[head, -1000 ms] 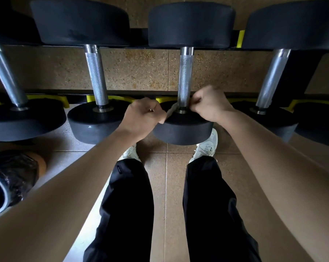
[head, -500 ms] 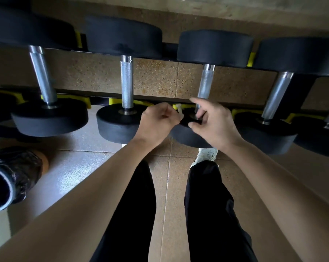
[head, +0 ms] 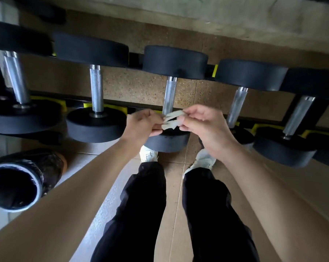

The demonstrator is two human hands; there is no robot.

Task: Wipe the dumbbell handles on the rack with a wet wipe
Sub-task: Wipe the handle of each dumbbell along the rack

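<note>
I'm looking down over the black rack with yellow pads [head: 107, 106], and both hands are off the metal right now. The left hand [head: 143, 123] and the right hand [head: 203, 127] each pinch an end of the small white crumpled wet wipe [head: 171, 120], fingers curled round it. The wipe hangs between them, just in front of the lower end of the knurled steel handle of the middle dumbbell [head: 170, 95], and as far as I can tell it isn't touching it.

I read this as a regrip: bunching or refolding the wipe between handles. Next it needs to go round a bar and slide along its length. The neighbouring steel handle to the right [head: 237, 103] sits close by; which one is due, I can't say. A black-lined round bin [head: 18, 183] waits on the floor at left.
</note>
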